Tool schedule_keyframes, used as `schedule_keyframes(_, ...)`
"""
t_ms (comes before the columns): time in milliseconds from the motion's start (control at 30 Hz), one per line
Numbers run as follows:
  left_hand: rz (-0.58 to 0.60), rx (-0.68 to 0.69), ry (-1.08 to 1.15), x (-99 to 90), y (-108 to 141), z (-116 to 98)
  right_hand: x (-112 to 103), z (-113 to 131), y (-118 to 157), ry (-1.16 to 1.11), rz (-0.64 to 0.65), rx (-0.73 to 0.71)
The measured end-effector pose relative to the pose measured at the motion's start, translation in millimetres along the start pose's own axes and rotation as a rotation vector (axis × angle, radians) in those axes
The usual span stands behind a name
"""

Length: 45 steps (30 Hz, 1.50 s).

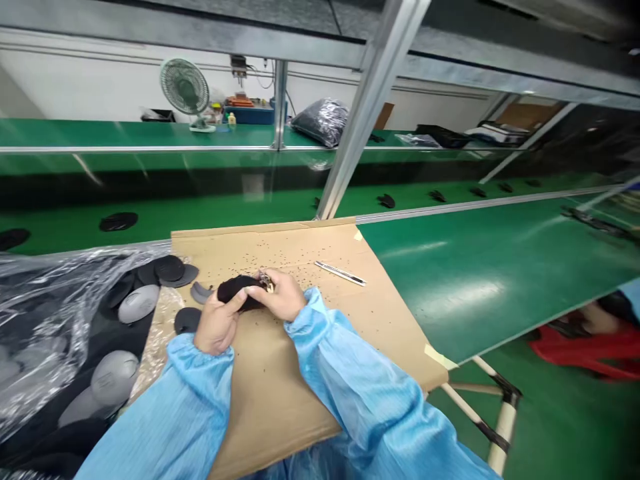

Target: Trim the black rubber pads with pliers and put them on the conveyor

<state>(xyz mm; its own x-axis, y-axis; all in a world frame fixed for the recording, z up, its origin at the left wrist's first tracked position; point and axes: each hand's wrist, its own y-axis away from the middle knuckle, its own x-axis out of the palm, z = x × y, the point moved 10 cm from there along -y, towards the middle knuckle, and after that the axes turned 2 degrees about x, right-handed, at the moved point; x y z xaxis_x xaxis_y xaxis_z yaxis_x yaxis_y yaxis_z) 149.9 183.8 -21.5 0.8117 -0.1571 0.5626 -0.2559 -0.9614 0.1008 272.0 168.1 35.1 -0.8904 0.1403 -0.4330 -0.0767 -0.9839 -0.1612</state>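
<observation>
Over a cardboard sheet (280,393), my left hand (220,323) grips the near left side of a black fabric piece (235,291). My right hand (281,295) is closed around a small metal tool (267,281), its thumb pressing on the black piece's right end. The two hands almost meet at the piece. A slim white cutter (341,273) lies on the cardboard to the right, among scattered dark specks. Just left of my left hand are a grey curved piece (201,293) and a dark round pad (187,320).
Black and grey pads (114,377) fill a clear plastic bag (45,300) at the left. Behind the cardboard, a green conveyor (280,207) carries dark pieces. A metal post (373,100) rises beyond the cardboard. A person's hand (597,319) and a red stool (590,353) are at far right.
</observation>
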Motion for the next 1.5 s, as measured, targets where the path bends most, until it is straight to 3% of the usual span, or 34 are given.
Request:
schedule_keyframes(133, 0.026, -0.034, -0.008, 0.2, 0, 5, 1, -11, 1, -0.225, -0.038, 0.078)
schedule_keyframes(367, 0.05, -0.011, 0.027, 6.8, 2, 0, 7, -14, 1, -0.333, 0.011, 0.116)
schedule_keyframes(533, 0.065, 0.026, 0.053, 12.5, 2, -6, 7, -17, 2, -0.462, -0.061, 0.18)
schedule_keyframes(733, 0.044, 0.012, 0.111, 10.0, 0, -3, 7, -25, 2, -0.427, -0.145, 0.217)
schedule_keyframes(833, -0.021, -0.033, 0.201, 0.5, -4, 3, 9, -17, 3, -0.418, -0.118, 0.115)
schedule_keyframes(1000, -0.037, -0.243, 0.314, -3.9, -5, 21, 12, 11, 12, -0.395, -0.026, -0.115)
schedule_keyframes(1200, 0.063, -0.31, 0.278, 11.3, 3, 23, 0, 39, 21, -0.142, -0.15, -0.349)
schedule_keyframes(1500, 0.139, -0.319, 0.227, 13.1, 4, 25, 5, 51, 29, 0.048, -0.134, -0.506)
